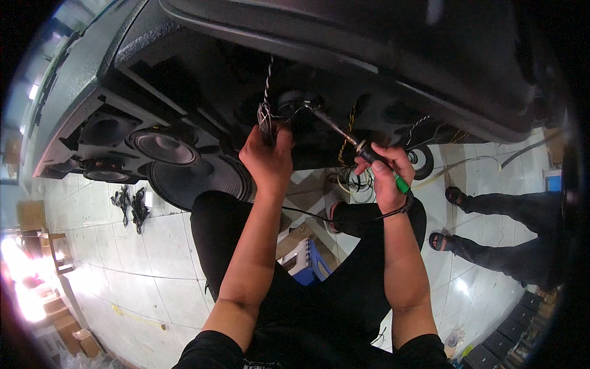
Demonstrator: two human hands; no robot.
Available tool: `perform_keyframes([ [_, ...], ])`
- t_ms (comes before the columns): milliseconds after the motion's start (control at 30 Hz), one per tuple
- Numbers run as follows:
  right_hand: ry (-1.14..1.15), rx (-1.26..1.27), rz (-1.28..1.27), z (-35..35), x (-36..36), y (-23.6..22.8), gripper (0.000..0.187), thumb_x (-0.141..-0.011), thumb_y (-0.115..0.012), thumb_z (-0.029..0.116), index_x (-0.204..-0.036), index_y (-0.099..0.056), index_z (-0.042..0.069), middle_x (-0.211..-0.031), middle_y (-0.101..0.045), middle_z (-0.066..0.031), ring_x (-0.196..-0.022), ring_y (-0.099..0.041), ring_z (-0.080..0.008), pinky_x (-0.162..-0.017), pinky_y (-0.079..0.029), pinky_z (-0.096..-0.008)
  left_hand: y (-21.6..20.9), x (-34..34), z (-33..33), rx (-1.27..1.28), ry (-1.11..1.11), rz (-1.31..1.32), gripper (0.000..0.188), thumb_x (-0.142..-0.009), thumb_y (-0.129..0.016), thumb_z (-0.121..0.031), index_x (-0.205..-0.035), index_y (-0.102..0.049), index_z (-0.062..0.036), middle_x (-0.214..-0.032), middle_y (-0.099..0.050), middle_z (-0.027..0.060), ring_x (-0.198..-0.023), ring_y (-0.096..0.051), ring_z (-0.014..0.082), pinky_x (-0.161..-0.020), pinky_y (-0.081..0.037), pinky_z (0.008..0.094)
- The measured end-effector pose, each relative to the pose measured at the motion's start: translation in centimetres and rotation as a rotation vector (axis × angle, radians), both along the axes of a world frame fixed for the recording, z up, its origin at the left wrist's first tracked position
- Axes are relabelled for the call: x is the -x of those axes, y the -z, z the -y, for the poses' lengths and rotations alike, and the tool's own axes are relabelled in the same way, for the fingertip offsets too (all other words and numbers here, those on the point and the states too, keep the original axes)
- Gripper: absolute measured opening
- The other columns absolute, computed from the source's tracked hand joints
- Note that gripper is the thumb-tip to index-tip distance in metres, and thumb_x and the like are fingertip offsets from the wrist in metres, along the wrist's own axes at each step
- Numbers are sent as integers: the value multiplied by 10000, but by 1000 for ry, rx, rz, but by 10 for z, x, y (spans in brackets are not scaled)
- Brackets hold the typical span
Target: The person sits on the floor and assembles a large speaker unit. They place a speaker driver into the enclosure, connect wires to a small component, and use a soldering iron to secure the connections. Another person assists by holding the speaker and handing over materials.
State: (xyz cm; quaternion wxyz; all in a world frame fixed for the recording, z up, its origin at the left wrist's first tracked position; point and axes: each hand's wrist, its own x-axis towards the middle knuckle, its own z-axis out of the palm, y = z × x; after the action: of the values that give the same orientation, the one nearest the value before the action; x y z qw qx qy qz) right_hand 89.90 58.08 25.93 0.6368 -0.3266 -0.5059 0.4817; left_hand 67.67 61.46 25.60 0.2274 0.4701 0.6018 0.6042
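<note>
My right hand (393,178) grips a soldering iron (337,127) by its black and green handle, fingers wrapped round it. The iron slants up and left, its tip at a dark round part under the big black cabinet (381,80). A black cord (344,216) trails from the handle's end. Closed at the upper middle, my left hand (268,154) pinches a bundle of thin wires (265,120) just left of the tip. A twisted black-and-white wire (268,80) hangs down to that bundle. The fingertips are partly hidden. One thin wire reaches toward the tip.
Bare speaker cones (200,178) stand at the left. More twisted wires (351,120) dangle right of the iron. A coiled cable (362,181) and a black ring (421,161) lie on the tiled floor. A white-and-blue box (304,261) sits between my legs. Another person's legs (504,246) are at the right.
</note>
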Motion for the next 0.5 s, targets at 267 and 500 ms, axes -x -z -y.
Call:
perform_keyframes([
  [267, -7, -9, 64, 0, -3, 4, 306, -886, -637, 143, -1144, -601, -17, -998, -660, -202, -816, -693, -279, -680, -587, -394, 0, 1, 1, -6, 30, 67, 135, -937, -642, -96, -898, -640, 34, -717, -636, 25, -613, -606, 76, -560, -522, 247],
  [500, 25, -54, 1, 0, 1, 0, 282, -891, -654, 151, -1127, -616, 3, -982, -676, -189, -763, -705, -243, -705, -586, -363, 1, 1, 2, -12, 22, 61, 124, -931, -647, -84, -905, -641, 36, -740, -642, 26, -639, -617, 85, -579, -549, 254],
])
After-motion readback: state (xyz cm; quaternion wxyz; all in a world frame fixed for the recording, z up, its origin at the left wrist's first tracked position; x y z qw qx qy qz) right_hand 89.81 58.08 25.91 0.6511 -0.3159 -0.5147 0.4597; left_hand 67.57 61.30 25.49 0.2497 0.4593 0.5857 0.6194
